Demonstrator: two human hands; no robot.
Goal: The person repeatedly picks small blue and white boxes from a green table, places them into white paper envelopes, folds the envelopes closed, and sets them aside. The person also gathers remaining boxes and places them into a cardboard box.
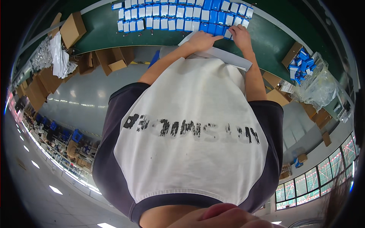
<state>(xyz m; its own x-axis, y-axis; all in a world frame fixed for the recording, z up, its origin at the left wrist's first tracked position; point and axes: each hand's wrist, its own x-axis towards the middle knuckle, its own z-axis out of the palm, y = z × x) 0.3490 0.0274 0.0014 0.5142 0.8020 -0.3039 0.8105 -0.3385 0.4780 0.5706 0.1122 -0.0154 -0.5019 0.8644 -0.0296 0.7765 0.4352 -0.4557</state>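
Note:
Rows of blue blocks [216, 18] lie across the far side of the green table, most with white labels on top; thin wires stick out along the near row. My left hand [202, 41] is closed at the near row, over a white sheet [228, 57], one finger reaching right toward a block. The sheet slants from under that hand to my right forearm, and its grip is partly hidden. At the right end of the row, my right hand [241, 35] bends its fingers down onto a white label [228, 34] on a blue block. Its fingertips look pinched together there.
An open carton [293, 54] spills loose blue blocks at the right, beside clear plastic bags [319, 85]. White sheets [60, 57] and a cardboard box [73, 29] sit on the left. More cartons [114, 60] stand below the table's near edge.

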